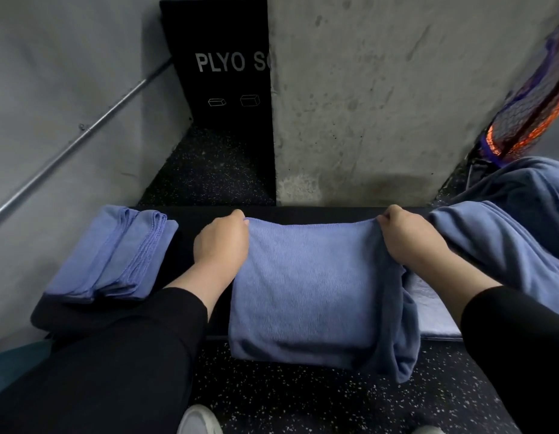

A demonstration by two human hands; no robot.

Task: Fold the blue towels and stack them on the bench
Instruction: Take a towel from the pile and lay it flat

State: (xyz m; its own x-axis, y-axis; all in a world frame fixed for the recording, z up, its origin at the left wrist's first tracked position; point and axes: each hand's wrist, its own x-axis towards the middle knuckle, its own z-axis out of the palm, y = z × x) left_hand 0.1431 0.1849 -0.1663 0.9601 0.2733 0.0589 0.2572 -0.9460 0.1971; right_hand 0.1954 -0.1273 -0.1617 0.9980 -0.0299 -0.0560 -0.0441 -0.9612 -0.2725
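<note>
Head view: low black padded tabletop (206,245) runs left to right; dark speckled rubber floor (318,399) in front of it and behind it.

Soft blue terry towel being folded (312,286) lies across the tabletop middle and hangs over the front edge toward the floor, bunched at its lower right corner. Left hand (220,242) pinches the towel's far left corner, fingers curled on the cloth; right hand (409,236) pinches the far right corner the same way. Both grips closed on that towel, top edge pulled flat near the tabletop's back edge. Black sleeves on both forearms.

Stack of folded blue towels (112,255) sits at the left end of the tabletop, clear of the left hand. Loose heap of unfolded blue towels (506,227) at the right end, touching the right hand.

Room: bare grey concrete pillar (397,98) directly behind the tabletop; black foam plyo box with white lettering (221,67) behind it on the left; grey painted wall with a slanting metal pipe (84,133) far left; orange and purple netted bundle (528,111) upper right.
</note>
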